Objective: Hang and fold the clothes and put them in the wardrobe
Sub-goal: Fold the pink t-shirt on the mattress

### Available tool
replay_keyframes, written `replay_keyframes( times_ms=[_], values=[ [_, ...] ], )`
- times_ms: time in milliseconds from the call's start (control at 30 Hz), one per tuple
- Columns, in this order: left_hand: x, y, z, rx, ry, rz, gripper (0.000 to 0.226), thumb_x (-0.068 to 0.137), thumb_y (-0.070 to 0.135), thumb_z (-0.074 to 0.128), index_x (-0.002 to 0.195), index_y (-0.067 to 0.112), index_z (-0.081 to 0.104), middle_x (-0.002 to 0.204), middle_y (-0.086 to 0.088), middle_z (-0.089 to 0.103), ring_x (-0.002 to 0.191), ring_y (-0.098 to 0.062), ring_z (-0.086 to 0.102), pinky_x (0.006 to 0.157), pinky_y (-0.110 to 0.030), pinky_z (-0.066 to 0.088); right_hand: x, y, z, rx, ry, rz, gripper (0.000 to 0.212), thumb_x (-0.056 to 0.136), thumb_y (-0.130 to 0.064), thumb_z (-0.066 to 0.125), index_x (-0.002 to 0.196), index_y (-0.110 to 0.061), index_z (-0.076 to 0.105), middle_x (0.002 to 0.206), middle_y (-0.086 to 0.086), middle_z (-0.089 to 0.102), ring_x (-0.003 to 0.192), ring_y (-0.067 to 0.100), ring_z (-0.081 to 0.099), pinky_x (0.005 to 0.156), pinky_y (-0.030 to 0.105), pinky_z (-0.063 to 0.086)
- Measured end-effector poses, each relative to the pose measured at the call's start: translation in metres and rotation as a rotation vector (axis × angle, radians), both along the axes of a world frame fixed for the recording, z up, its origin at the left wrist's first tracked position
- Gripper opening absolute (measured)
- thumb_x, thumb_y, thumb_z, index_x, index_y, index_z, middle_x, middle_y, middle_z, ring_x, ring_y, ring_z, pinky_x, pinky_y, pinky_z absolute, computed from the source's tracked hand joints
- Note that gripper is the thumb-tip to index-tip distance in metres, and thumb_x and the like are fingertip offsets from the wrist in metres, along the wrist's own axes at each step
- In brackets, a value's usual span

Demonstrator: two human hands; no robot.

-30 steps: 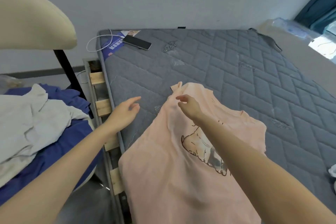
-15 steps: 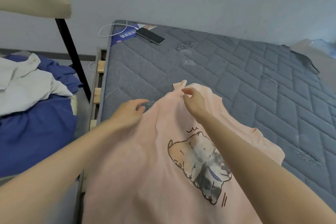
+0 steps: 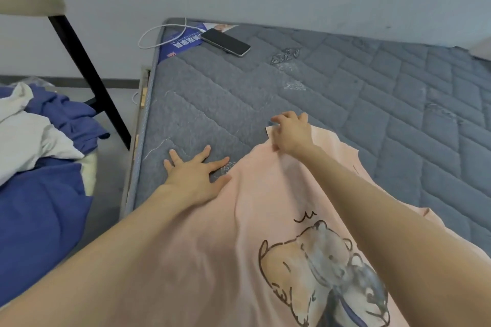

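L hand: bare.
R hand: bare.
L forearm: bare, wrist to near frame edge.
R forearm: bare, same.

A pale pink T-shirt with a cartoon bear print lies spread on the mattress.

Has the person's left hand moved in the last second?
Yes. The left hand has come down from above the left edge of the mattress and now lies flat on it, fingers spread, beside the pink T-shirt.
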State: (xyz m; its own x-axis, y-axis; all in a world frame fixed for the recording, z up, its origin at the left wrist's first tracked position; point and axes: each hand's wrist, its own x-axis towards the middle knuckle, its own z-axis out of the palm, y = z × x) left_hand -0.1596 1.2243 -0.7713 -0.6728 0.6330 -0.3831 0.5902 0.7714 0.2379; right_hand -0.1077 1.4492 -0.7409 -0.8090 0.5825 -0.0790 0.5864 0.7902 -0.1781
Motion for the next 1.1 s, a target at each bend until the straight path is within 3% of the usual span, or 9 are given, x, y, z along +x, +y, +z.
replay_keyframes(
  times_ms=[233, 300, 467, 700, 767, 833, 900, 967, 1100],
  values=[
    [-0.005, 0.007, 0.010, -0.037, -0.077, 0.024, 0.056, 0.086, 0.073, 0.024, 0.140, 0.058, 0.021, 0.158, 0.016, -0.001, 0.137, -0.055, -0.011, 0.110, -0.063, -0.003, -0.025, 0.015, 0.015, 0.047, -0.201, -0.018, 0.020, 0.086, -0.029, 0.057, 0.094, -0.013, 0.068, 0.097, 0.005, 0.064, 0.099, 0.026, 0.057, 0.091, 0.036, 0.031],
    [-0.007, 0.007, 0.012, -0.040, -0.094, 0.029, 0.055, 0.086, 0.074, 0.024, 0.139, 0.058, 0.022, 0.158, 0.016, -0.001, 0.137, -0.055, -0.010, 0.110, -0.063, -0.002, -0.028, 0.016, 0.018, 0.006, -0.001, -0.026, 0.013, 0.084, -0.028, 0.063, 0.088, -0.017, 0.068, 0.097, 0.002, 0.054, 0.090, 0.021, 0.052, 0.086, 0.032, 0.035],
    [-0.012, 0.009, 0.015, -0.030, -0.163, 0.066, 0.056, 0.085, 0.076, 0.018, 0.138, 0.058, 0.026, 0.158, 0.017, 0.001, 0.136, -0.056, -0.011, 0.109, -0.064, -0.001, -0.038, 0.007, 0.040, -0.619, 0.655, -0.084, 0.020, 0.090, -0.029, 0.064, 0.084, -0.010, 0.066, 0.077, 0.000, 0.064, 0.073, 0.013, 0.061, 0.080, 0.031, 0.048],
    [-0.020, 0.024, 0.026, 0.094, -0.318, 0.292, 0.078, 0.077, 0.083, 0.013, 0.133, 0.040, 0.047, 0.156, 0.007, 0.023, 0.140, -0.051, -0.004, 0.107, -0.068, -0.003, -0.036, -0.002, 0.060, -0.975, 0.790, -0.101, 0.017, 0.091, -0.023, 0.063, 0.093, -0.006, 0.061, 0.083, 0.010, 0.069, 0.075, 0.013, 0.067, 0.088, 0.035, 0.056],
    [-0.020, 0.032, 0.030, 0.222, -0.363, 0.410, 0.073, 0.083, 0.077, 0.020, 0.123, 0.028, 0.057, 0.146, -0.006, 0.042, 0.141, -0.046, 0.011, 0.110, -0.065, -0.003, -0.028, -0.004, 0.064, -1.010, 0.773, -0.087, 0.014, 0.091, -0.023, 0.063, 0.092, -0.009, 0.060, 0.088, 0.012, 0.069, 0.079, 0.016, 0.068, 0.089, 0.036, 0.055],
    [-0.016, 0.041, 0.038, 0.462, -0.441, 0.526, 0.059, 0.090, 0.061, 0.039, 0.108, 0.009, 0.059, 0.131, -0.013, 0.055, 0.134, -0.038, 0.033, 0.113, -0.054, 0.014, -0.023, -0.006, 0.069, -1.026, 0.744, -0.074, 0.012, 0.092, -0.024, 0.062, 0.093, -0.013, 0.059, 0.092, 0.011, 0.069, 0.082, 0.018, 0.068, 0.085, 0.036, 0.054],
    [-0.008, 0.052, 0.048, 0.682, -0.538, 0.654, 0.045, 0.091, 0.041, 0.055, 0.121, 0.006, 0.053, 0.128, -0.006, 0.054, 0.116, -0.022, 0.048, 0.098, -0.032, 0.034, -0.018, -0.007, 0.074, -1.035, 0.707, -0.057, 0.010, 0.093, -0.027, 0.060, 0.092, -0.018, 0.058, 0.096, 0.008, 0.069, 0.083, 0.017, 0.068, 0.081, 0.032, 0.055],
    [-0.002, 0.062, 0.055, 0.836, -0.665, 0.814, 0.053, 0.089, 0.026, 0.063, 0.134, 0.006, 0.043, 0.127, -0.004, 0.052, 0.105, -0.020, 0.051, 0.083, -0.025, 0.038, -0.015, -0.007, 0.077, -1.021, 0.677, -0.053, 0.008, 0.094, -0.029, 0.058, 0.092, -0.022, 0.057, 0.099, 0.003, 0.068, 0.086, 0.017, 0.068, 0.081, 0.032, 0.054],
    [-0.004, 0.057, 0.055, 1.004, -0.637, 0.859, 0.016, 0.085, 0.006, 0.065, 0.101, 0.006, 0.062, 0.087, -0.005, 0.059, 0.081, -0.020, 0.053, 0.062, -0.025, 0.043, -0.005, -0.005, 0.077, -0.925, 0.673, -0.088, 0.011, 0.093, -0.035, 0.058, 0.087, -0.026, 0.058, 0.096, -0.007, 0.064, 0.091, 0.011, 0.063, 0.076, 0.028, 0.051]
  ],
)
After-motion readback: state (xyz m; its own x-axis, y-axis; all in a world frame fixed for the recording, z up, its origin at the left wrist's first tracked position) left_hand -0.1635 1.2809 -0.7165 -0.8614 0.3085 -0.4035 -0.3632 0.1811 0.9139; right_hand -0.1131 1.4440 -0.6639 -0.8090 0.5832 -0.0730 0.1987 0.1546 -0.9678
